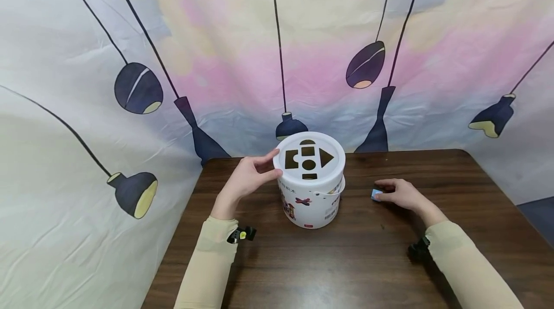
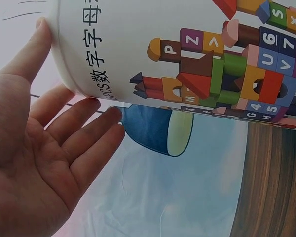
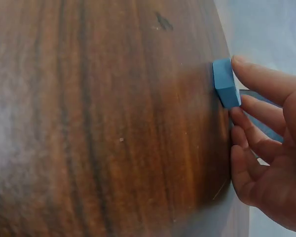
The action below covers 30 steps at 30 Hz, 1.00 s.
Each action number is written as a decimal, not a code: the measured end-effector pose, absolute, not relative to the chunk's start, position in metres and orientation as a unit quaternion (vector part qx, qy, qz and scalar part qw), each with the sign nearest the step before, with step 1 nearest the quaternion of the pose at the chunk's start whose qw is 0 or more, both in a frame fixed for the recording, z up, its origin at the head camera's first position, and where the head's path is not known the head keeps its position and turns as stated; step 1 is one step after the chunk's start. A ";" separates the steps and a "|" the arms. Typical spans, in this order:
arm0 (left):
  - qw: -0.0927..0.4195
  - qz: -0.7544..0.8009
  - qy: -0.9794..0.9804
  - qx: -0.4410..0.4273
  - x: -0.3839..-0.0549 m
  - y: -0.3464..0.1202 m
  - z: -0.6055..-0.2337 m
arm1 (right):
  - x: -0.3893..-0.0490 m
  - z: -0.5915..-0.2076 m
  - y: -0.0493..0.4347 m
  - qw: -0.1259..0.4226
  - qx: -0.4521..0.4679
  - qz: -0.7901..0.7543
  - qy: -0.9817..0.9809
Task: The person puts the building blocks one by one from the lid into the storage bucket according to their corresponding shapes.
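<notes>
A white bucket [image 1: 308, 210] with a shape-cutout lid [image 1: 335, 167] stands upright on the table. Its side carries printed building blocks and lettering, seen large in the left wrist view. My left hand [image 1: 247, 177] touches the left of the lid's rim, thumb and fingers spread along the edge; in the left wrist view the left hand [image 2: 49, 143] has its fingers fairly straight against the bucket. To the right, my right hand [image 1: 404, 193] pinches a small blue block [image 1: 376, 195] at the tabletop. The right wrist view shows the block [image 3: 226, 84] at the thumb and fingertips.
The dark wooden table [image 1: 329, 265] ends at the back against a hanging cloth [image 1: 242, 35] printed with lamps. The bucket's white handle [image 1: 343, 186] hangs down at its right front. A camera is strapped to each wrist.
</notes>
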<state>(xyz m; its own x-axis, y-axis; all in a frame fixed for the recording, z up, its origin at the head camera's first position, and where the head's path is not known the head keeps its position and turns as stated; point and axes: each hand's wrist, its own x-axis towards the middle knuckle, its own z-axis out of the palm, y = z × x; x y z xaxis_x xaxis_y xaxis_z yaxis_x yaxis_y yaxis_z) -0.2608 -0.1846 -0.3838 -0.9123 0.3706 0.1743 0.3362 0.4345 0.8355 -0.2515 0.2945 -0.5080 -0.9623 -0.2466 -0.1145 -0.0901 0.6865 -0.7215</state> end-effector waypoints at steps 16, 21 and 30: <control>0.015 0.483 0.852 0.200 -0.260 -0.185 -0.382 | -0.254 -0.513 0.294 0.112 -0.083 -0.389 0.911; 0.022 0.492 0.846 0.205 -0.259 -0.184 -0.383 | -0.254 -0.516 0.296 0.114 -0.083 -0.389 0.910; 0.019 0.475 0.856 0.201 -0.259 -0.185 -0.381 | -0.252 -0.512 0.297 0.108 -0.085 -0.393 0.909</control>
<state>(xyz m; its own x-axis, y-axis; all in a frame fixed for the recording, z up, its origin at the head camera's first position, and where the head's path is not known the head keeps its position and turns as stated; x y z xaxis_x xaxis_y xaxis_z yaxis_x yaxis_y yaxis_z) -0.2588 -0.1849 -0.3810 -0.9184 0.3624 0.1589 0.3265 0.4670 0.8218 -0.2524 0.2970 -0.5115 -0.9623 -0.2399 -0.1286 -0.0709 0.6770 -0.7325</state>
